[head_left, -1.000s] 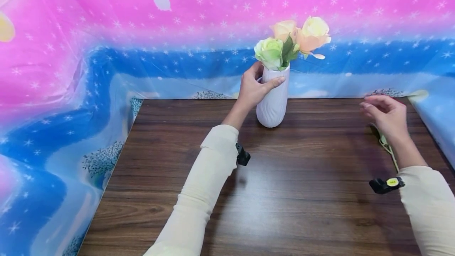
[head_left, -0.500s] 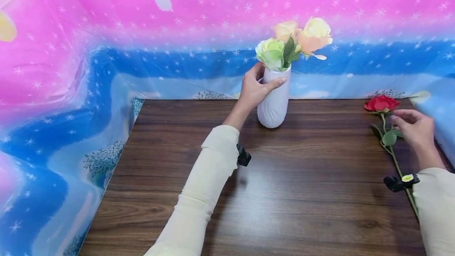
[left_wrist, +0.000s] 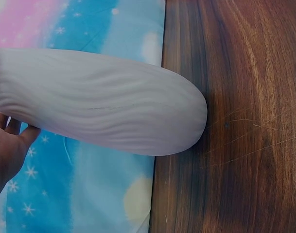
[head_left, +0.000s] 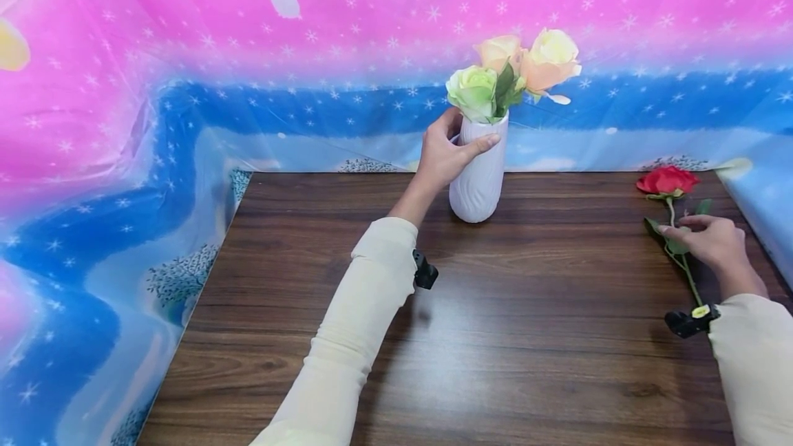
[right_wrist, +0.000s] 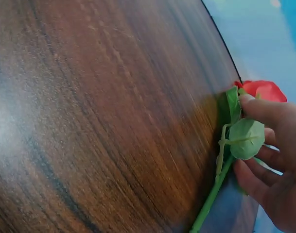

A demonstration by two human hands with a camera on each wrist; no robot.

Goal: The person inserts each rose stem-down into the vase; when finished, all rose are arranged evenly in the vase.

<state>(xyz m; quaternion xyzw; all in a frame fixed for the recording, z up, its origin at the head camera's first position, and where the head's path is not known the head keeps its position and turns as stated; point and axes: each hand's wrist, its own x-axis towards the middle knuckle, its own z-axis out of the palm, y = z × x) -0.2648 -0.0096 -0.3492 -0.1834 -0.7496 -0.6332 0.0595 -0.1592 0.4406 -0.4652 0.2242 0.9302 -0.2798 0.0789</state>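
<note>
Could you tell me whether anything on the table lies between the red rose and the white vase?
Nothing visible does: bare brown wooden table separates the red rose, under the right hand, from the white ribbed vase.

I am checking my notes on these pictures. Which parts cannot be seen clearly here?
- Flower stems: head view, hidden inside the white vase.
- Vase mouth: left wrist view, cut by the frame edge.
- Red rose stem end: head view, behind the right hand and sleeve.
- Left hand fingers: behind the vase.
</note>
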